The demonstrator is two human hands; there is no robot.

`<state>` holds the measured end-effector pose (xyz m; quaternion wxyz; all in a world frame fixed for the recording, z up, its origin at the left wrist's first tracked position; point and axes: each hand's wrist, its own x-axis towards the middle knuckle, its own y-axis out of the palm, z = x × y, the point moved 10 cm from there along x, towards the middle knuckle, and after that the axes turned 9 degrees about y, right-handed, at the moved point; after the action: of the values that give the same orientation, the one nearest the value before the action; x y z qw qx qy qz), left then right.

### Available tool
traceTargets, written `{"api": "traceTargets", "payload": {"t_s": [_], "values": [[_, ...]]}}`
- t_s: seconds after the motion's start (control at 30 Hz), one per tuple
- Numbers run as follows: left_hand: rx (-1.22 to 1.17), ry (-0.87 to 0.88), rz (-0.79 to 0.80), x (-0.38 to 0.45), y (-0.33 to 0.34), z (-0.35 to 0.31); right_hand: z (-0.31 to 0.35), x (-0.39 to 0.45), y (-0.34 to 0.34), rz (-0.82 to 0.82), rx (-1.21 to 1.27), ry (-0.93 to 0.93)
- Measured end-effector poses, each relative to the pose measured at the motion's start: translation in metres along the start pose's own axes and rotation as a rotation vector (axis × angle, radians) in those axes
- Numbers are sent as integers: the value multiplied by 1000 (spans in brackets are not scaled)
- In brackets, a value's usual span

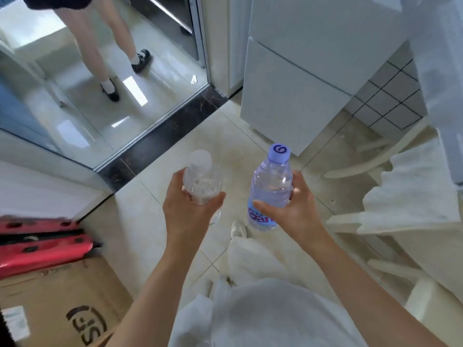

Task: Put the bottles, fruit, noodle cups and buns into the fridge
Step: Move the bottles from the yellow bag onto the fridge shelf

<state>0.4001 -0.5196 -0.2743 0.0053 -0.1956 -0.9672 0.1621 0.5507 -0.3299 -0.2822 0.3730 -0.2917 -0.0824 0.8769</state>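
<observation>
Bottles upright: clear bottle (201, 181) in left grip (190, 209), blue-capped bottle (271, 189) in right grip (290, 211).

Both bottles, white-capped (201, 181) and purple-capped (271, 189), are showing clear, glossy plastic. The floor tiles (175, 146) are gleaming, smooth and polished. The fridge (295, 96) front is appearing matt white. The box (62, 304) is showing dull brown cardboard.

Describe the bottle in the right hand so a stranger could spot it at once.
Start at the white fridge ahead, then drop to the two raised hands in front of it. The right hand grips a clear bottle. Unlike the white-capped bottle beside it, it has a purple cap and a blue label.
</observation>
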Motion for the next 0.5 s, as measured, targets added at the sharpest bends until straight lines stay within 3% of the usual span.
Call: {"api": "traceTargets", "payload": {"t_s": [0.33, 0.5], "values": [[-21, 85, 80, 165, 56, -41, 104, 131, -12, -68, 51, -128], [-5, 127, 169, 244, 83, -59, 113, 189, -14, -158, 80, 8]]}}
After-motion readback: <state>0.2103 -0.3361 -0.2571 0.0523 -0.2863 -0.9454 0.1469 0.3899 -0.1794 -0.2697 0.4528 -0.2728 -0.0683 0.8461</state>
